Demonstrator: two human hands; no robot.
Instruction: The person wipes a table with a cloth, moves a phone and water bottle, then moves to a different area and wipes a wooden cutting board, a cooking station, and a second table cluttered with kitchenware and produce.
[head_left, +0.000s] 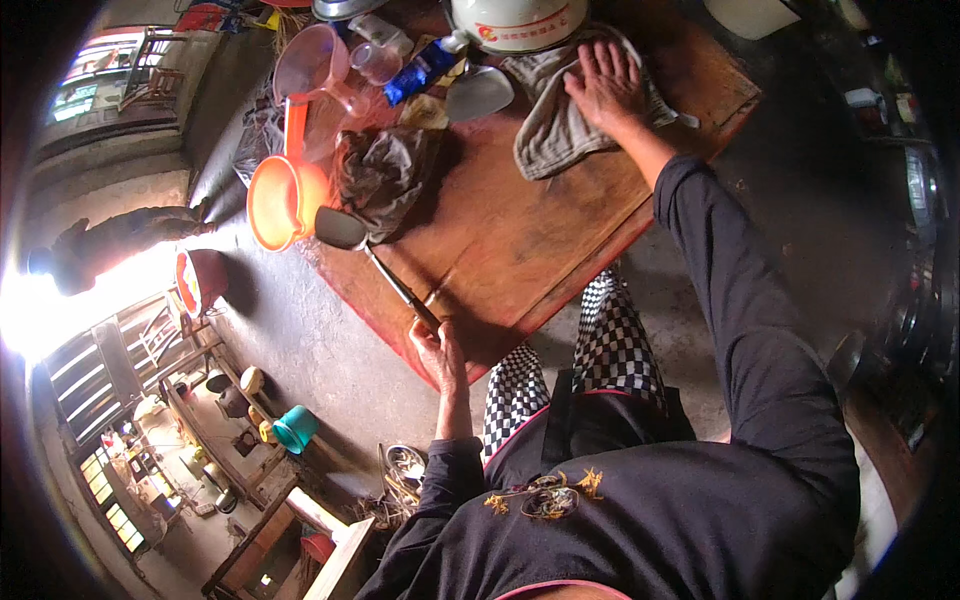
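Observation:
My left hand (439, 352) grips the dark handle of a metal spatula (341, 228), whose blade lies over the table's left side beside an orange plastic dipper (274, 202). With fingers spread, my right hand (606, 88) lies flat on a grey cloth (551, 146) on the wooden table (525, 217). Just beyond the cloth stands a white enamel pot (517, 26) with red writing. Left of the cloth is a wide metal spatula blade (480, 94); its handle is not clearly seen. A crumpled dark plastic bag (386, 176) sits between the dipper and the cloth.
A translucent pink dipper (311, 64), a clear plastic cup (376, 63) and a blue packet (422, 71) crowd the table's far left part. On the floor to the left are a red bucket (202, 281) and a teal bucket (295, 429). A dark animal (127, 240) stands near the bright doorway.

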